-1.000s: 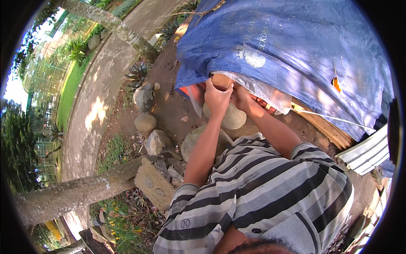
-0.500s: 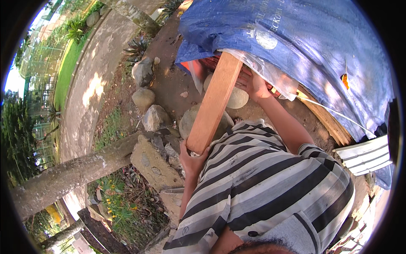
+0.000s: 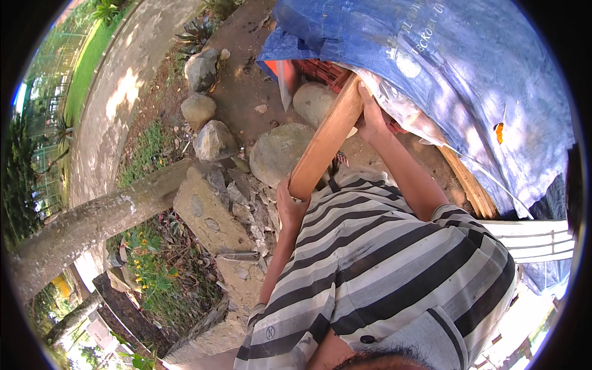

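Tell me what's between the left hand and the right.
The plank: in the head view it spans the stretch, lower end in the left hand, upper end at the right hand.

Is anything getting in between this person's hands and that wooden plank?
Nothing visible: the left hand grips the near end of the wooden plank, and the right hand touches it near the far end, beside the clear plastic sheet.
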A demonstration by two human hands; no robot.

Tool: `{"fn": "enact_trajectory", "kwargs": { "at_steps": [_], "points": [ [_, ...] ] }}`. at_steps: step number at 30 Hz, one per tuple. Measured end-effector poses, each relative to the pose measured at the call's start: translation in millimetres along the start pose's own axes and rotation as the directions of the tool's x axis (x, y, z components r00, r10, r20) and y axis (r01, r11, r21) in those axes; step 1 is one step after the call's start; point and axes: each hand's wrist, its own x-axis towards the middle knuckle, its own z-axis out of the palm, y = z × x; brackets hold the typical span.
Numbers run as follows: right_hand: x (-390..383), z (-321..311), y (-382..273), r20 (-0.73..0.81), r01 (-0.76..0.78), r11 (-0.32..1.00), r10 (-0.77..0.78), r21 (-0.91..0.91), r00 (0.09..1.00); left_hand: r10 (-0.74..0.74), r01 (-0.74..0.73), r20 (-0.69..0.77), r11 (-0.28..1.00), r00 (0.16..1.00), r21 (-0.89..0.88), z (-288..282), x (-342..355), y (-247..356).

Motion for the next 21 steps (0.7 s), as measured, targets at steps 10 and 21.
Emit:
{"fn": "enact_trajectory", "kwargs": {
  "at_steps": [10, 21],
  "points": [
    [-10.9, -17.9, 37.0, -0.085, -0.15, 0.962, 0.174, 0.228, 0.981, -0.184, 0.174, 0.411, 0.983, 0.893, 0.063, -32.1, 22.8, 45.3],
    [-62.4, -48.4, 92.3, 0.206, -0.278, 0.948, 0.244, 0.153, 0.948, -0.397, 0.212, 0.516, 0.9, 0.759, 0.381, -6.0, 41.2, 53.4]
  ]
}}
